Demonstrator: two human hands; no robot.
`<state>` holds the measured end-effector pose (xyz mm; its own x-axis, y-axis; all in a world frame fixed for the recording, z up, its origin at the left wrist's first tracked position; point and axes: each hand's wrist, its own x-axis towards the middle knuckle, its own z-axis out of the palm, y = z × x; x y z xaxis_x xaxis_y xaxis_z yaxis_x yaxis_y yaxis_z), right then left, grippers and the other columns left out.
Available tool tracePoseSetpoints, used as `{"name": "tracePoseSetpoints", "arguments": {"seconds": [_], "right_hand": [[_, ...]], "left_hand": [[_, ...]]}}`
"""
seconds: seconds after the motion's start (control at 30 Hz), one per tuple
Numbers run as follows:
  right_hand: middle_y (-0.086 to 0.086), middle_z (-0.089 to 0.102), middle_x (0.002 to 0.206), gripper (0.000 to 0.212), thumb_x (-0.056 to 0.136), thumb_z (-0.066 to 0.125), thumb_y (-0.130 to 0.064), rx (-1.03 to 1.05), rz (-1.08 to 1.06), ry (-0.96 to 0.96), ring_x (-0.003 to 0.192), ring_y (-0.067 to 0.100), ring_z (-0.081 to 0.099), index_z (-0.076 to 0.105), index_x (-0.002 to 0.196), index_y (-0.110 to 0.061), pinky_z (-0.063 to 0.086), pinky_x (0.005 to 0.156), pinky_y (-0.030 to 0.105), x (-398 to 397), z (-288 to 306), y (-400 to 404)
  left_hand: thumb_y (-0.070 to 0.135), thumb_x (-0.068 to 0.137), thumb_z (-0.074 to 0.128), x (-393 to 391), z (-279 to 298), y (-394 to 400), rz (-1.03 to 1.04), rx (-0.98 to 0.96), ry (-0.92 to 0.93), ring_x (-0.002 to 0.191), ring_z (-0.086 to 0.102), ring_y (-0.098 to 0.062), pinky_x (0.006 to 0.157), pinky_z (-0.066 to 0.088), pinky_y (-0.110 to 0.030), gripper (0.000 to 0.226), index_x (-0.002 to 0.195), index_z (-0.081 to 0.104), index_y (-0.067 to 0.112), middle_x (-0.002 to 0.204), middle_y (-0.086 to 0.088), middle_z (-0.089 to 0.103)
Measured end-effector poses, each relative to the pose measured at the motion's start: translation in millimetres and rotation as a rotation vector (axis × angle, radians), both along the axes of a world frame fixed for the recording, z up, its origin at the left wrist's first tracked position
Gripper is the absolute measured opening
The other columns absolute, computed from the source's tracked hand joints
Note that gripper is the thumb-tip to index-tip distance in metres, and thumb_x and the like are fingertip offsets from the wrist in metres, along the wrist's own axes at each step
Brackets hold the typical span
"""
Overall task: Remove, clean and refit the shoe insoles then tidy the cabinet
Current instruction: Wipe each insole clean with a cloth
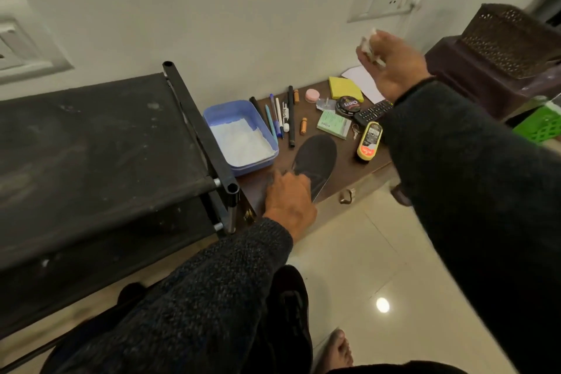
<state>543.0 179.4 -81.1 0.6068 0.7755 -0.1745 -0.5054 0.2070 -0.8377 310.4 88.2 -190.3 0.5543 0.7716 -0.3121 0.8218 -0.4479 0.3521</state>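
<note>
A dark grey insole lies on the low brown shelf, its heel end past the front edge. My left hand rests on the heel end, fingers bent over it. My right hand is raised above the shelf and grips a crumpled white tissue. A blue tray of white powder stands left of the insole. A black shoe sits on the floor below my left arm.
A black fabric shoe rack fills the left. Several pens, a polish tin, a polish bottle, a remote, a yellow sponge lie on the shelf. A brown basket stands right.
</note>
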Motion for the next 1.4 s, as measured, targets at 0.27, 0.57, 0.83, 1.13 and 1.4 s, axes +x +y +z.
{"name": "tracePoseSetpoints", "arguments": {"seconds": [0.27,0.57,0.83,1.13,1.4], "right_hand": [[0.02,0.065,0.098,0.022,0.089,0.053,0.022,-0.422,0.296,-0.361,0.1,0.035,0.067,0.068,0.094,0.007,0.061,0.086,0.043,-13.2,-65.1,2.0],[0.004,0.073,0.099,0.015,0.08,0.084,-0.013,-0.81,0.482,-1.189,0.097,0.016,0.066,0.076,0.091,-0.006,0.049,0.068,0.021,-17.7,-89.7,-21.7],[0.017,0.068,0.123,0.027,0.09,0.071,-0.01,-0.774,0.362,-1.618,0.114,0.032,0.062,0.073,0.117,-0.007,0.047,0.087,0.032,-33.6,-133.9,-50.3],[0.011,0.074,0.104,0.015,0.096,0.066,-0.011,-0.746,0.239,-1.484,0.097,0.023,0.068,0.077,0.105,-0.007,0.056,0.084,0.032,-73.9,-151.2,-89.3],[0.002,0.063,0.081,0.022,0.096,0.061,-0.004,-0.639,0.329,-1.558,0.07,0.008,0.059,0.073,0.079,-0.012,0.046,0.061,0.013,-91.2,-159.8,-120.1]], "left_hand": [[0.031,0.092,0.067,-5.6,-7.5,5.8,-0.026,-0.191,0.23,0.134,0.031,-0.045,0.104,0.042,-0.052,0.093,0.161,0.005,0.035,0.155,-0.016,0.011],[0.039,0.09,0.072,-2.9,-3.7,6.5,-0.019,-0.077,0.187,0.136,0.031,-0.045,0.105,0.043,-0.05,0.082,0.156,0.025,0.025,0.151,-0.02,0.019],[0.019,0.093,0.064,-18.9,14.1,-16.7,-0.123,0.012,0.17,0.13,0.038,-0.035,0.106,0.043,-0.044,0.059,0.147,0.042,0.012,0.146,-0.017,0.033],[0.015,0.095,0.062,-21.2,14.4,-29.6,-0.186,0.011,0.238,0.129,0.045,-0.031,0.107,0.044,-0.039,0.049,0.142,0.049,0.011,0.142,-0.016,0.045],[0.014,0.095,0.065,-11.4,16.0,-19.2,-0.202,-0.001,0.256,0.126,0.055,-0.028,0.1,0.048,-0.037,0.045,0.139,0.054,0.012,0.137,-0.012,0.055]]}}
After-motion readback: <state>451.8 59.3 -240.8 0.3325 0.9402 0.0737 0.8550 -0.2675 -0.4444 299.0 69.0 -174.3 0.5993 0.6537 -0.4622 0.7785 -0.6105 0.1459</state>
